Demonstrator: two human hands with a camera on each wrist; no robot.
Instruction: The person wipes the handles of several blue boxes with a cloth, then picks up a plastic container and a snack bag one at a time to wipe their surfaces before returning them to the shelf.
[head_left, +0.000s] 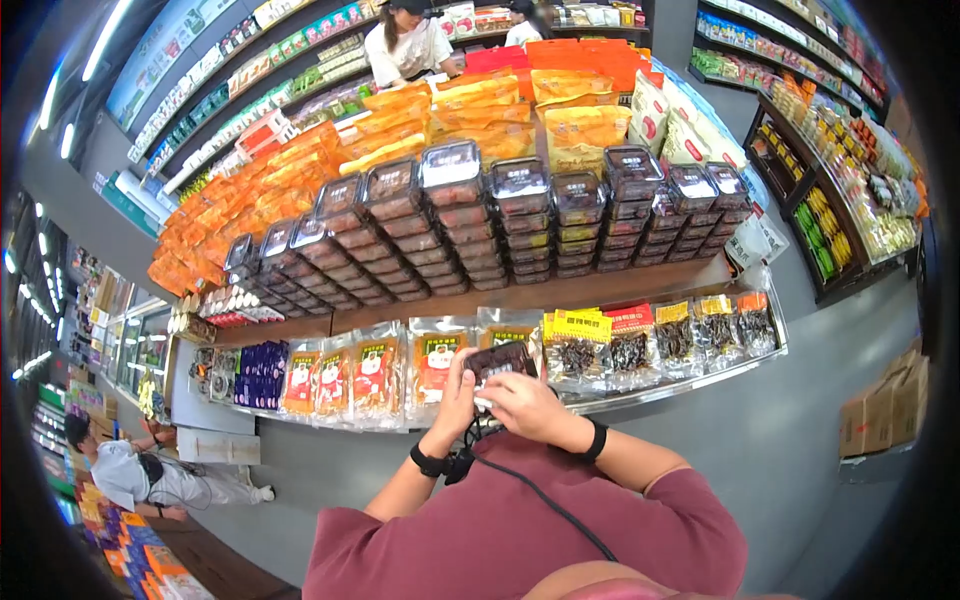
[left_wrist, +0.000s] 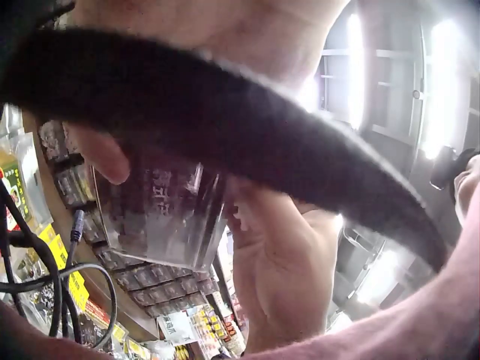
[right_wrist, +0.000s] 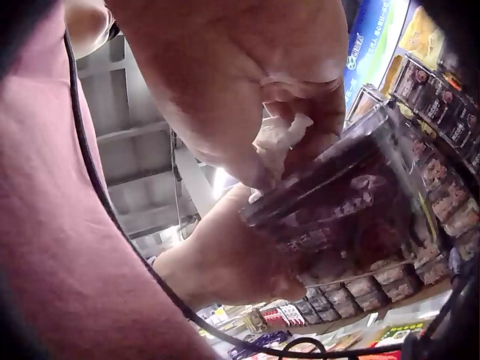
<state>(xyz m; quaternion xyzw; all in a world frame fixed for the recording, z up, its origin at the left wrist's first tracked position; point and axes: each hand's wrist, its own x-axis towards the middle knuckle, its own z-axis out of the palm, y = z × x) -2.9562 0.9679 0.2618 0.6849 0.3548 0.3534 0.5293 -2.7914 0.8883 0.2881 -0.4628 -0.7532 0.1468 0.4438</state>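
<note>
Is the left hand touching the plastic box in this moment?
Touching. The head view shows the left hand gripping the plastic box along its left side.

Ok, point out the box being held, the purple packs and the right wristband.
Held box (head_left: 504,358): head view, on its upper face.
Purple packs (head_left: 262,375): head view, mid-group, on their fronts.
Right wristband (head_left: 598,440): head view, on its black strap.

A black strap (left_wrist: 225,124) hides part of the clear box (left_wrist: 154,236), its lettering (left_wrist: 160,191) too blurred to read.
</note>
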